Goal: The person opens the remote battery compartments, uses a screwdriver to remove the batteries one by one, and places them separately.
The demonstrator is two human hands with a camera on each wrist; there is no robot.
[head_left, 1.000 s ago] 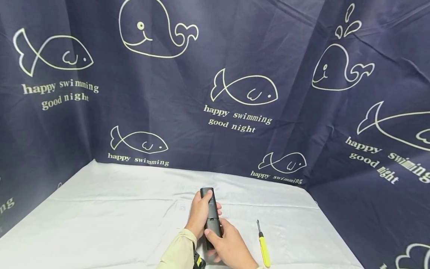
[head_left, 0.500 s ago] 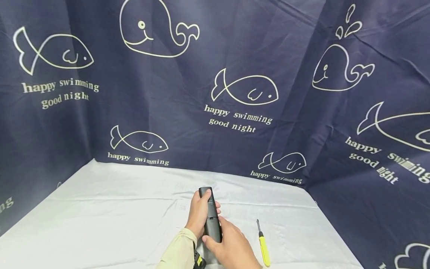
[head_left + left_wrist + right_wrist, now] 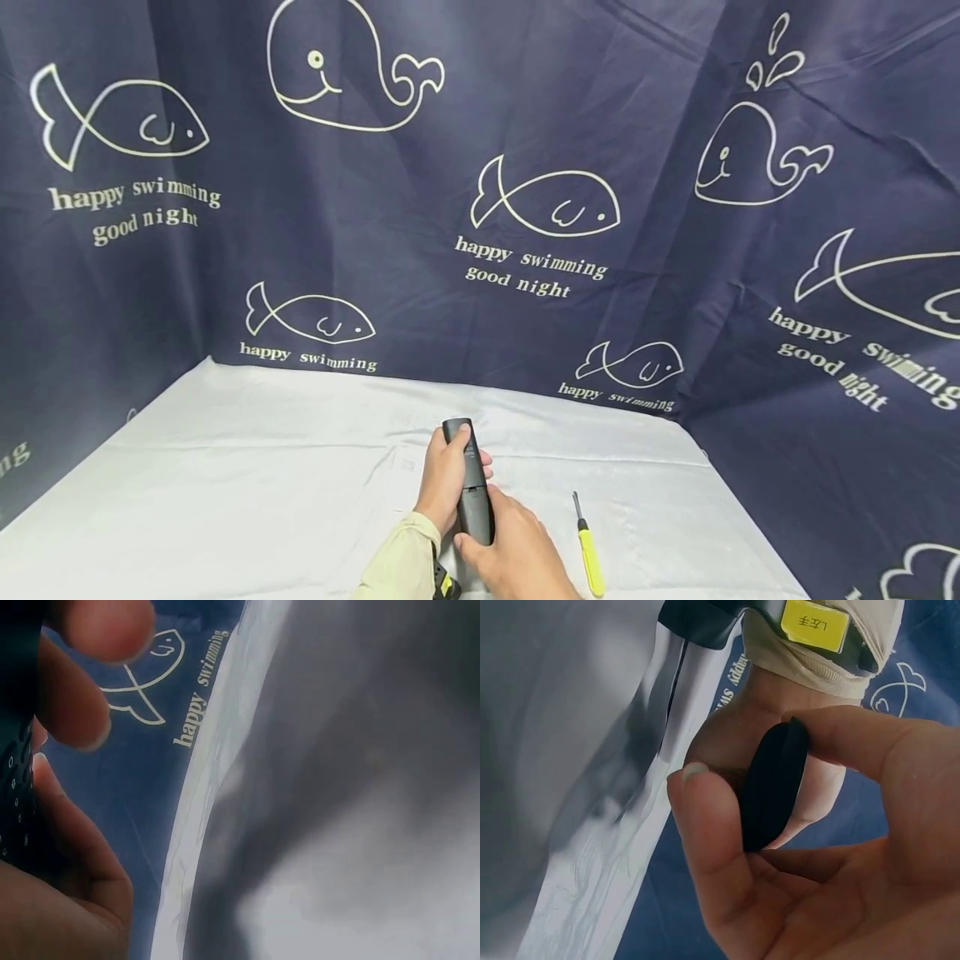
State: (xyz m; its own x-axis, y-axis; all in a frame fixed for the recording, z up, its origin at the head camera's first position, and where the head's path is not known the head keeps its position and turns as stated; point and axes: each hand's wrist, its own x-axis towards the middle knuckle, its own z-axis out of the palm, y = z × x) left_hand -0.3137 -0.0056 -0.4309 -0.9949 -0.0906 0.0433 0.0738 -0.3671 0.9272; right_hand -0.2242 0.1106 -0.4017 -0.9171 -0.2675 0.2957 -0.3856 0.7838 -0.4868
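Note:
Both hands hold a black remote control (image 3: 475, 508) above the white cloth, its back turned up and a seam with a small notch crossing it. My left hand (image 3: 445, 475) grips the far half, thumb lying along the back and fingertips showing at the right edge. At the near end my right hand (image 3: 520, 542) has its thumb at the left side and its fingers along the right. The left wrist view catches the button side of the remote control (image 3: 16, 795). In the right wrist view, thumb and fingers close round the end of the remote control (image 3: 774, 787).
A screwdriver (image 3: 589, 554) with a yellow handle lies on the white cloth (image 3: 247, 500) right of the hands, its tip pointing away. Dark blue curtains (image 3: 420, 250) with fish and whale prints enclose the back and sides.
My right thumb has slid down off the back of the remote control towards its near end, uncovering more of the lower half. The left hand keeps its grip. The screwdriver stays put.

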